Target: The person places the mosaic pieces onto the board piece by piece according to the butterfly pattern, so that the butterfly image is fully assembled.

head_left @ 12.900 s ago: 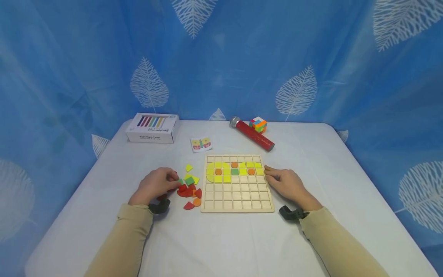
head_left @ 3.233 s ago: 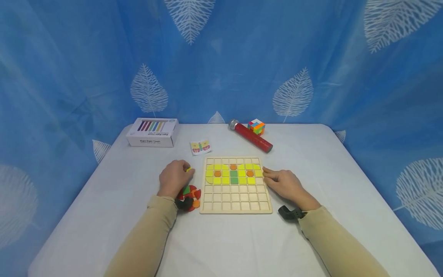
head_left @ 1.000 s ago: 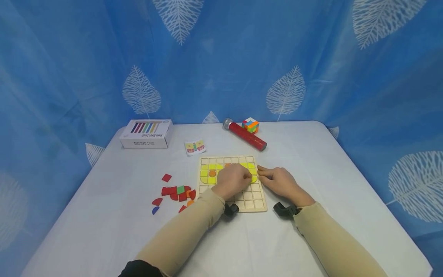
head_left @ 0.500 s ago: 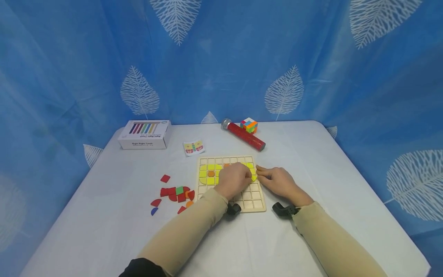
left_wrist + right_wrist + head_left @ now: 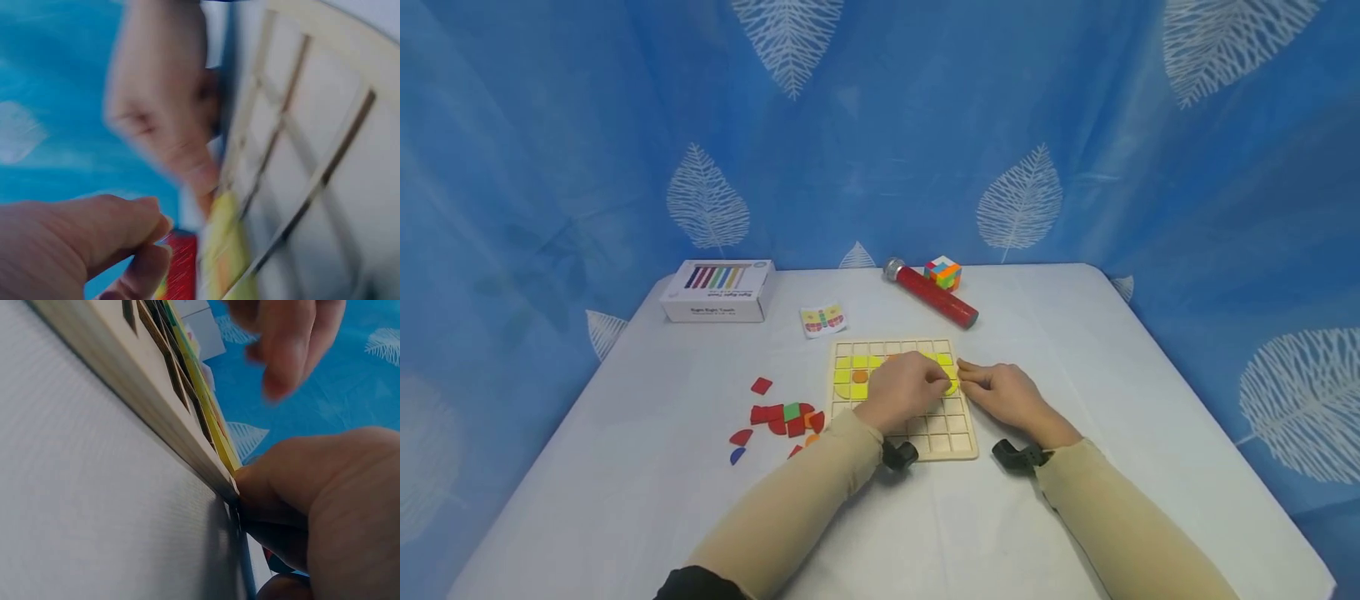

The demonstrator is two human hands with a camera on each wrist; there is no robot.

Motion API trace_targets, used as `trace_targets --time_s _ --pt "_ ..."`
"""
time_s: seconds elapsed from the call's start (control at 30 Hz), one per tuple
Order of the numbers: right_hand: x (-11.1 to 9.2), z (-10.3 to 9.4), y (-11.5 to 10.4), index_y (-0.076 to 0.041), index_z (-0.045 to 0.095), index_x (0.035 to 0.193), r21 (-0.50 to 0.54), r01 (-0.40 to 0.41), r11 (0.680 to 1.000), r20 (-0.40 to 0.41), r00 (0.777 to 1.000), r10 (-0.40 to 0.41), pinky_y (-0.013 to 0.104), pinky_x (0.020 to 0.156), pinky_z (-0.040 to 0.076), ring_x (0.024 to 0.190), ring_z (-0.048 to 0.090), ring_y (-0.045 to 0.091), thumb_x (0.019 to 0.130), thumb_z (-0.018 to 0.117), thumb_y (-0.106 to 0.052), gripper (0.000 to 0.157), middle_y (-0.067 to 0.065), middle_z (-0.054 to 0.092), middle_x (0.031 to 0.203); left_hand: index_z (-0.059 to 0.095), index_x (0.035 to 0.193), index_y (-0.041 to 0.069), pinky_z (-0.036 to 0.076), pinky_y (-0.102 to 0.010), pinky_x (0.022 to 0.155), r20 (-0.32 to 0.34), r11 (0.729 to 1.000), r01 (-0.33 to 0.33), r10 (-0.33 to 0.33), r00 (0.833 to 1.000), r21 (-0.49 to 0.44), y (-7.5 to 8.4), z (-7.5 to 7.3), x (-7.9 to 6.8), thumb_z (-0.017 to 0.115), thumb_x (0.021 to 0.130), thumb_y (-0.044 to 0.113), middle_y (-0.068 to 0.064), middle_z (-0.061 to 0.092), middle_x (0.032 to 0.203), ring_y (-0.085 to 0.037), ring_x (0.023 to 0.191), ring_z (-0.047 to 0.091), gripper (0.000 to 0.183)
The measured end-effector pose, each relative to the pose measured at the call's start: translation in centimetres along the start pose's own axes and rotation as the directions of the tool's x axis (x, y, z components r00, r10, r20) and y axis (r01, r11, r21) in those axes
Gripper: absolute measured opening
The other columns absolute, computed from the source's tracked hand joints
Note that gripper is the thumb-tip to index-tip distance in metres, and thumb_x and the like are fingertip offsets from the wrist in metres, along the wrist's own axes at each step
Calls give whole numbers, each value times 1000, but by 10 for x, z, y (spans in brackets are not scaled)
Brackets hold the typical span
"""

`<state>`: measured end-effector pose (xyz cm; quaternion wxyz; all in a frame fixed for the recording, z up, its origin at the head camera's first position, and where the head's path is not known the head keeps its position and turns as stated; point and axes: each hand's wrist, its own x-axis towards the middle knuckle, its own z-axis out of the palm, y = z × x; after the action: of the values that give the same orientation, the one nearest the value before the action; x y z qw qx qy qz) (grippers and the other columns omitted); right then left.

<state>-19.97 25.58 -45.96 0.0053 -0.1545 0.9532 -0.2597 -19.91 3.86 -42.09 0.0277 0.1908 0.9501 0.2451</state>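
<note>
A wooden grid board (image 5: 925,446) lies on the table with yellow (image 5: 860,392) and orange (image 5: 860,377) pieces in its upper rows. My left hand (image 5: 901,387) is over its right half, hiding the middle pieces. In the left wrist view, the thumb and index tips of this left hand (image 5: 106,244) are close together with nothing visible between them. A yellow rounded piece (image 5: 951,388) shows just beyond those fingertips. My right hand (image 5: 1018,400) pinches the board's right edge; in the right wrist view the thumb (image 5: 275,475) presses at that edge.
Left of the board lie loose red pieces (image 5: 767,413), a green square (image 5: 792,411) and a blue half-round piece (image 5: 737,456). Behind are a butterfly picture card (image 5: 823,320), a white box (image 5: 718,292), a red microphone (image 5: 936,296) and a puzzle cube (image 5: 943,272).
The left hand has moved from the loose pieces, where it held a yellow piece, to the board's right side. A yellow rounded piece now shows there. The right hand stays at the edge.
</note>
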Motion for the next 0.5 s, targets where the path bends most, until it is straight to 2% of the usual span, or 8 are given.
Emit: trace_targets --time_s 0.07,0.13,0.2,0.3,0.4,0.47,0.5 --pt "-1 -1 -1 -13 67 134 4 -18 1000 9 1000 18 56 108 45 138 51 37 101 62 -32 38 0 57 148 80 113 26 54 -32 79 -23 996 50 -52 998 -73 -13 -16 -12 68 97 38 12 75 109 -11 100 66 23" --pt "-2 -1 -2 -13 67 135 2 -40 999 17 999 40 57 109 44 139 51 37 101 62 -33 39 0 57 148 78 117 24 52 -36 87 -58 981 127 -137 989 -147 -36 -36 -26 69 97 40 9 75 111 -16 103 65 27" --pt "-3 -1 -3 -14 67 135 -7 -61 998 17 998 61 57 110 44 140 50 37 101 62 -34 40 -1 57 148 77 119 22 51 -41 90 -103 960 199 -222 970 -196 -68 -55 -41 69 97 39 5 75 113 -21 102 63 29" --pt "-2 -1 -5 -14 66 136 -16 -58 998 17 998 58 57 110 43 140 50 38 101 62 -33 40 0 57 148 72 125 17 51 -46 92 -139 920 309 -348 927 -240 -124 -79 -69 68 98 35 -5 71 121 -27 105 60 33" --pt "-1 0 -6 -13 66 136 -7 -41 999 15 999 41 58 110 43 139 50 39 101 61 -32 39 1 57 148 67 131 11 52 -51 96 -112 883 401 -436 893 -245 -172 -94 -98 66 100 33 -15 64 131 -34 115 57 38" --pt "-1 1 -5 -14 66 136 -2 -48 999 15 999 48 57 110 43 140 50 38 101 62 -32 40 0 57 148 65 131 8 53 -52 96 -70 863 443 -471 879 -243 -193 -99 -115 67 99 33 -19 62 132 -37 118 56 40" --pt "-1 1 -5 -14 66 136 -3 -55 998 14 998 55 57 110 43 140 50 37 101 62 -33 40 0 57 148 65 129 7 53 -51 94 -49 859 454 -477 878 -235 -201 -101 -122 69 98 35 -20 62 129 -37 116 57 42"
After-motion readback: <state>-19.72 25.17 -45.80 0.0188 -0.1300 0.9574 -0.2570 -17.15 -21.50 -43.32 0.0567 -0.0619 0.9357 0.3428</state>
